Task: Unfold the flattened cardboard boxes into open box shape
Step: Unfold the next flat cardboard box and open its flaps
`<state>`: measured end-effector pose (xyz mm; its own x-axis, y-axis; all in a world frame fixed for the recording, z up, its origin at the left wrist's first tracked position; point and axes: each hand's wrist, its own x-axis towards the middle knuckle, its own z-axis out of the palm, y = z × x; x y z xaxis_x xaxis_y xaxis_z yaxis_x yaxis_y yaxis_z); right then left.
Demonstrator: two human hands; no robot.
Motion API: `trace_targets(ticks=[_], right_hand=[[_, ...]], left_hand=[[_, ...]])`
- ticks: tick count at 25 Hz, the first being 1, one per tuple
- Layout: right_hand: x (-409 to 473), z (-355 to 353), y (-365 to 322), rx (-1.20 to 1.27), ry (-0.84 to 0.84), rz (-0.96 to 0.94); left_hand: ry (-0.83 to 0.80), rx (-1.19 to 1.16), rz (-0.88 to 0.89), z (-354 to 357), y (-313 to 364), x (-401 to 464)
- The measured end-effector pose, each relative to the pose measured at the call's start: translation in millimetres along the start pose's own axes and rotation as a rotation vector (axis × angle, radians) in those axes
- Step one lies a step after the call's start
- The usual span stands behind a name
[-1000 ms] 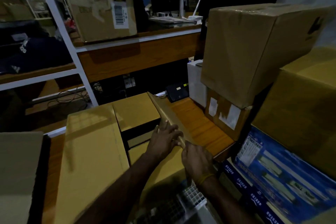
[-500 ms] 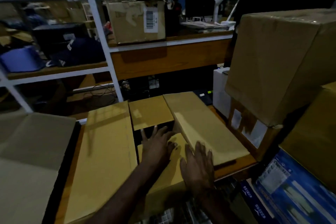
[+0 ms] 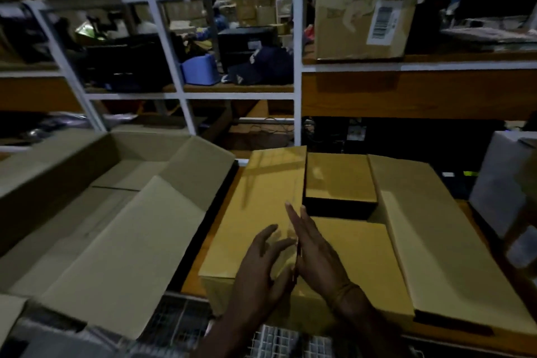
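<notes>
Dim indoor light, heavy shadows, soft motion blur all over, wide-angle bending at edges, grainy dark corners

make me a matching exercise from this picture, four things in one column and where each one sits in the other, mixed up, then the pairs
Things
1. big open cardboard box
2. box with a barcode label
3. blue container
4. both hands: left hand, right hand

Places
A. on the wooden shelf at upper right
B. over the tan box being unfolded, bottom centre
C. left of the tan box, flaps spread
D. on the middle shelf, beside dark items

Pairs: 1-C, 2-A, 3-D, 4-B
</notes>
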<state>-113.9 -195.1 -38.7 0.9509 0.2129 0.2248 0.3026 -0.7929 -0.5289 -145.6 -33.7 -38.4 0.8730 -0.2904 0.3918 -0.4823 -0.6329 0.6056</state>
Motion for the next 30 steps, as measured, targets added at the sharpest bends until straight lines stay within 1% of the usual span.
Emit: trace_targets(ticks=[3,6,7,8,10,13,15,17,19,20,22,23,25,26,28,30], right_hand=[[15.7,9.1,-18.5,0.155,0.15,-0.02],[34.9,20.0,-37.3,0.242,0.227,-0.03],[41.7,22.9,-44.6,0.26,0.242,-0.06],[49.6,26.1,-52.8,0.271,0.249,-0.092],[64.4,31.4,-68.2,0.277,0.244,-0.146],[80.9,42.7,-84.8,0.256,0.181,-0.179],[85.2,53.7,-90.1,0.233,0.108,-0.224],[88.2,64.8,-94.5,0.237,0.007,-0.338],[92.3,73.5,-99.0,0.246,-0.128,-0.401],[93.5,76.6,-100.7,0.222,-0.189,-0.408],[97.2,85.2,-100.8,0.139,-0.25,-0.411],[99.5,88.8,-100.3,0.107,-0.272,-0.404],[104.3,95.1,-96.2,0.062,-0.319,-0.38],[106.4,97.3,-93.5,0.042,-0.338,-0.37],[108.7,100.9,-87.2,0.016,-0.349,-0.364],[109.2,104.7,-79.2,-0.003,-0.328,-0.364]], left_hand=[[0.248,0.05,0.119,-17.5,-4.8,-8.1],[0.46,0.148,0.229,-37.5,-9.0,-17.6],[0.494,0.169,0.25,-43.5,-9.8,-21.7],[0.509,0.189,0.235,-50.2,-12.0,-25.7],[0.468,0.146,0.141,-63.5,-12.0,-30.8],[0.525,0.25,0.239,-73.1,-39.5,-35.4],[0.551,0.332,0.207,-79.1,-60.2,-33.0],[0.54,0.367,0.146,-85.3,-69.2,-31.9],[0.502,0.342,0.097,-90.8,-80.7,-32.8],[0.483,0.317,0.076,-92.7,-87.9,-33.7],[0.472,0.296,0.021,-96.5,-100.4,-33.2],[0.466,0.309,-0.022,-99.1,-105.2,-32.5],[0.428,0.41,-0.112,-99.7,-113.9,-32.2],[0.383,0.486,-0.161,-98.8,-117.6,-32.1],[0.228,0.568,-0.262,-93.9,-121.2,-32.5],[0.114,0.514,-0.354,-86.6,-123.3,-33.8]])
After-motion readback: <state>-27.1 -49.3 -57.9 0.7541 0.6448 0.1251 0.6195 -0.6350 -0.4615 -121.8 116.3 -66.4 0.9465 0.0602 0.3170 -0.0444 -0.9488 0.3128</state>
